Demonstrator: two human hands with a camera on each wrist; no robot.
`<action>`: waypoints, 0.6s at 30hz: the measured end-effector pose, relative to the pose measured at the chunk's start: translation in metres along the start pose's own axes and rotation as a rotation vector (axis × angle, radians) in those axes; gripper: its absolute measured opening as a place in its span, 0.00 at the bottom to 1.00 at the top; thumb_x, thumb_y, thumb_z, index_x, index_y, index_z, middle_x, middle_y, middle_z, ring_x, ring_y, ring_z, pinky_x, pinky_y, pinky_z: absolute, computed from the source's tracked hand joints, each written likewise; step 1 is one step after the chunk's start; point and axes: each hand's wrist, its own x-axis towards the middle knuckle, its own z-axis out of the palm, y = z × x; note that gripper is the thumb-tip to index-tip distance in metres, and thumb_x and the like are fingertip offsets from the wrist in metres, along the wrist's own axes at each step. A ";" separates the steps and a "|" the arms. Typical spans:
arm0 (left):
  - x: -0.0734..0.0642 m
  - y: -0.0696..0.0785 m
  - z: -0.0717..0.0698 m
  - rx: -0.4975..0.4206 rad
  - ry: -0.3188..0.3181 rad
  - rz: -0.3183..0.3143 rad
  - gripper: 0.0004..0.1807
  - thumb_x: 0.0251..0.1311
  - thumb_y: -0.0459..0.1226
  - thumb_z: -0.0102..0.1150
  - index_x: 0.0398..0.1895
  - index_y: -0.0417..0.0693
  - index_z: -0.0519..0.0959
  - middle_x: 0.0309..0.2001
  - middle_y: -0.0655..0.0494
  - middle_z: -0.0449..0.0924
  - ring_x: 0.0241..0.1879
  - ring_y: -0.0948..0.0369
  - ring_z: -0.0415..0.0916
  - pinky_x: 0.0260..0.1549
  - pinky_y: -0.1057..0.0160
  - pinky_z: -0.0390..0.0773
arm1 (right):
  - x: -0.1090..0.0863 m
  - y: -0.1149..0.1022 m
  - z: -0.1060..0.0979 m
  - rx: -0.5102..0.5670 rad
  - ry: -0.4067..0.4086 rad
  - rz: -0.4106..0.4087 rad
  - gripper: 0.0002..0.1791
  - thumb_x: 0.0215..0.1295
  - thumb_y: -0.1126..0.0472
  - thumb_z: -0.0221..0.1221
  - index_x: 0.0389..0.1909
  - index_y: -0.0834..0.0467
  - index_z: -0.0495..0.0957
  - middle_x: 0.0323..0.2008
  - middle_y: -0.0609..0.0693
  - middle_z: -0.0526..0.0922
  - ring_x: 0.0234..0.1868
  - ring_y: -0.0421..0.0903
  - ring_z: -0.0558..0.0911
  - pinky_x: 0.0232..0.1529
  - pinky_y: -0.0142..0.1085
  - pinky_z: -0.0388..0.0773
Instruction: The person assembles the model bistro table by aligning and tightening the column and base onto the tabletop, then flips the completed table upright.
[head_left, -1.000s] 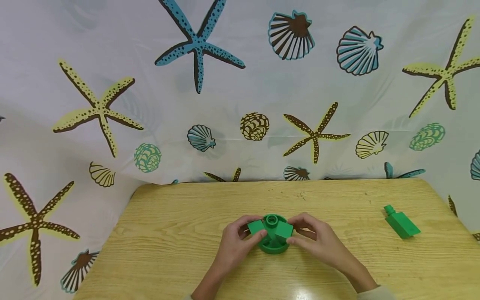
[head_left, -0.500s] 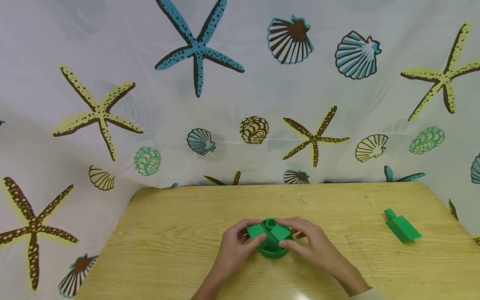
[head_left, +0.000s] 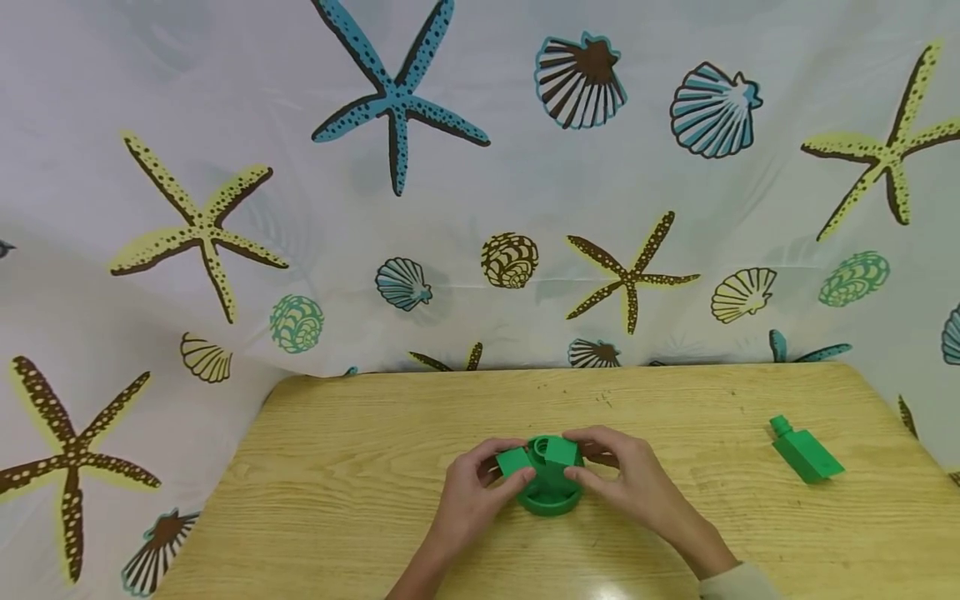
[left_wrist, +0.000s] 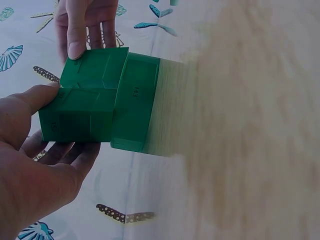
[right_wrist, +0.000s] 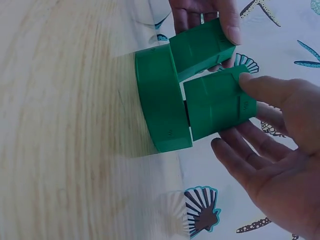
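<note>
The left hand (head_left: pixel 471 493) and right hand (head_left: pixel 633 477) each pinch one block over the green, round, plastic-looking base (head_left: pixel 550 506). The step in hand appears to be seating both blocks. Left of the base's centre is a green, angular, plastic-looking left block (head_left: pixel 513 461); right of it, a matching right block (head_left: pixel 562 452), a slit separating it from the base. The next move probably calls for alignment, then downward pressure. Faces are smooth, with small dark markings. Well right of the base lies a green, peg-ended, plastic-looking spare block (head_left: pixel 807 455).

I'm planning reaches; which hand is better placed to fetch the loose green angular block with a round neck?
Probably the right hand, nearer the loose block than the left hand, though both pinch other angular green blocks.
</note>
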 end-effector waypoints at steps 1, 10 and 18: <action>0.000 0.000 0.000 -0.004 0.001 0.005 0.20 0.66 0.34 0.69 0.58 0.34 0.80 0.58 0.38 0.79 0.58 0.48 0.80 0.55 0.61 0.81 | 0.001 0.001 0.001 -0.002 0.001 0.001 0.23 0.66 0.63 0.70 0.61 0.59 0.80 0.50 0.51 0.85 0.48 0.50 0.87 0.52 0.43 0.85; 0.000 -0.001 -0.001 0.010 0.004 0.012 0.19 0.65 0.33 0.69 0.57 0.34 0.81 0.58 0.37 0.80 0.58 0.50 0.80 0.56 0.59 0.81 | 0.005 0.001 0.005 -0.089 0.010 0.039 0.30 0.61 0.59 0.74 0.65 0.54 0.78 0.45 0.47 0.80 0.40 0.44 0.85 0.42 0.36 0.86; -0.002 0.000 -0.001 0.004 0.002 0.005 0.19 0.65 0.33 0.69 0.57 0.34 0.81 0.58 0.38 0.80 0.58 0.50 0.80 0.56 0.61 0.81 | 0.000 0.003 -0.004 -0.025 0.064 0.095 0.23 0.64 0.63 0.70 0.61 0.56 0.82 0.52 0.51 0.85 0.48 0.50 0.86 0.46 0.34 0.85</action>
